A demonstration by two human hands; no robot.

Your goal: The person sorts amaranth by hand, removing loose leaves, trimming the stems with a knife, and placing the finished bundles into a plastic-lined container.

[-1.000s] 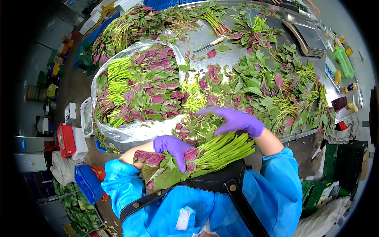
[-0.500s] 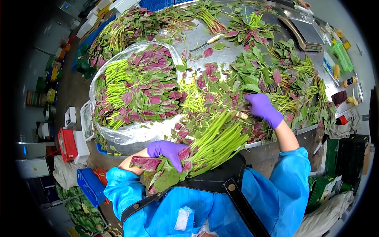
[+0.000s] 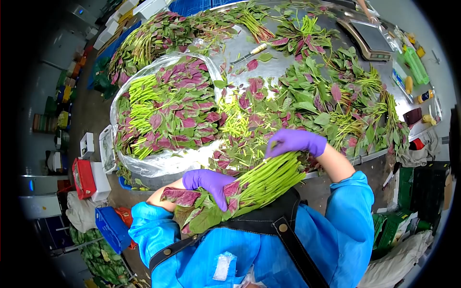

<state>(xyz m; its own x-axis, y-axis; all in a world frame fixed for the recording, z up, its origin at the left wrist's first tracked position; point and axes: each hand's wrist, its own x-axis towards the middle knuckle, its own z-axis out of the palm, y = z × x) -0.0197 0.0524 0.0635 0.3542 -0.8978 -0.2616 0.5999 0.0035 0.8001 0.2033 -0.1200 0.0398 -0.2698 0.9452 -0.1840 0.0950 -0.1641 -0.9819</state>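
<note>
A bunch of red amaranth (image 3: 271,180) lies slantwise across my front, its cut green stems pointing up and right. My left hand (image 3: 211,185), in a purple glove, is closed around its leafy end. Over the upper side of the stems is my right hand (image 3: 295,143), also gloved, with its fingers curled together. A bit of green shows between those fingertips, too small to name. Beyond the hands, trimmed stem pieces (image 3: 235,120) and loose leaves litter the metal table (image 3: 240,72).
At the left, a clear plastic bag (image 3: 144,165) holds stacked amaranth bunches (image 3: 177,105). More amaranth (image 3: 312,86) covers the table's right side. A knife (image 3: 249,54) lies farther back, and a scale (image 3: 370,38) stands at the far right. A blue crate (image 3: 113,229) is at lower left.
My right hand has moved left and down from the table's leaf pile to the stems of the bunch. My left hand keeps its hold, shifted slightly.
</note>
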